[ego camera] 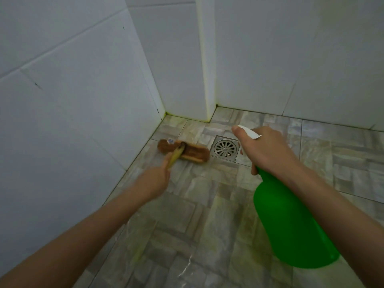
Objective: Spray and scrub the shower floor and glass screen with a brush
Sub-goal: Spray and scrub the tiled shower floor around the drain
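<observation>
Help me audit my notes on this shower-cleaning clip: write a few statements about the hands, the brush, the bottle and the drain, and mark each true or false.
1. The left hand grips the brush by its handle. True.
2. The spray bottle in the right hand is blue. False: it is green, with a white nozzle.
3. The head of the brush rests on the floor near the left wall. True.
4. The brush covers the drain. False: the brush lies beside the drain, on the tiles to its left, and the grate is in full view.
5. The spray bottle stands on the floor. False: the right hand holds it up, tilted, above the tiles.
</observation>
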A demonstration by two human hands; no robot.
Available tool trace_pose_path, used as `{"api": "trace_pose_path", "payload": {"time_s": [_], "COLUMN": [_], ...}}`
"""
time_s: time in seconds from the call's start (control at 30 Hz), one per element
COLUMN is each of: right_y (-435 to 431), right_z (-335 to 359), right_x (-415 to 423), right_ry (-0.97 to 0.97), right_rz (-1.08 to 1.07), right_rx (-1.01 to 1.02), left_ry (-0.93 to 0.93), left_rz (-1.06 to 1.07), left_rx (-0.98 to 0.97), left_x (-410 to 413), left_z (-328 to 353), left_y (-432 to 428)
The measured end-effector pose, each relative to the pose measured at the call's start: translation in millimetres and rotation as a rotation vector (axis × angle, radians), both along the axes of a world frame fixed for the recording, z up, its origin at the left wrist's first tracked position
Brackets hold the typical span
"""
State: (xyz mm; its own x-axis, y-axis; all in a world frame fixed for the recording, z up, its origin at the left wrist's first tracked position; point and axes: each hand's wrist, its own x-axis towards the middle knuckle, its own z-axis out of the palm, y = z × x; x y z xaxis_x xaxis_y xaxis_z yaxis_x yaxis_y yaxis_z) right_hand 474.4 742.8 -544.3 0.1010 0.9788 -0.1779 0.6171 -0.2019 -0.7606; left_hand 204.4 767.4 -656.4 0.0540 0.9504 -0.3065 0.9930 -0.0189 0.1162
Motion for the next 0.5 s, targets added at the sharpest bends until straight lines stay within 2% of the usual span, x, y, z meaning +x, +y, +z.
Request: {"api": "trace_pose_path", "payload": {"time_s": [0.07,0.13,0.23,0.3,0.43,0.5], "right_y": [1.2,1.7,2.4,1.7,2.4,4.3], "right_z": [-2.5,-4.6,-8.4,-10.3,-13.0,-14.6], "right_x": [-0.5,0.3,0.6,-1.3,-6.2,-6.3], "right_ry": [0.006,0.011,0.02,0.018,0.008,-0.002], "right_rz": [0.002,0.0,-0.004,0.006,0.039,0.035], "right_rx": [0.005,0.0,-0.018,-0.027,-0.035,-0.034], "left_ry": [0.021,0.016,0.014,0.013,-0.005,-0.02], "left_rz": [0.056,0.118,0.065,0.014,-0.033,-0.067], "left_rx": [0.041,0.0,-0.067,-0.041,-0.057,-0.044], "left_x": [-1.6,4.0,14.6,24.7,43.5,46.2], "left_z": [-1.5,7.1,12.4,13.8,6.5,2.2], "left_y": [51.6,99.5,138.0,121.1,9.4,-10.7]}}
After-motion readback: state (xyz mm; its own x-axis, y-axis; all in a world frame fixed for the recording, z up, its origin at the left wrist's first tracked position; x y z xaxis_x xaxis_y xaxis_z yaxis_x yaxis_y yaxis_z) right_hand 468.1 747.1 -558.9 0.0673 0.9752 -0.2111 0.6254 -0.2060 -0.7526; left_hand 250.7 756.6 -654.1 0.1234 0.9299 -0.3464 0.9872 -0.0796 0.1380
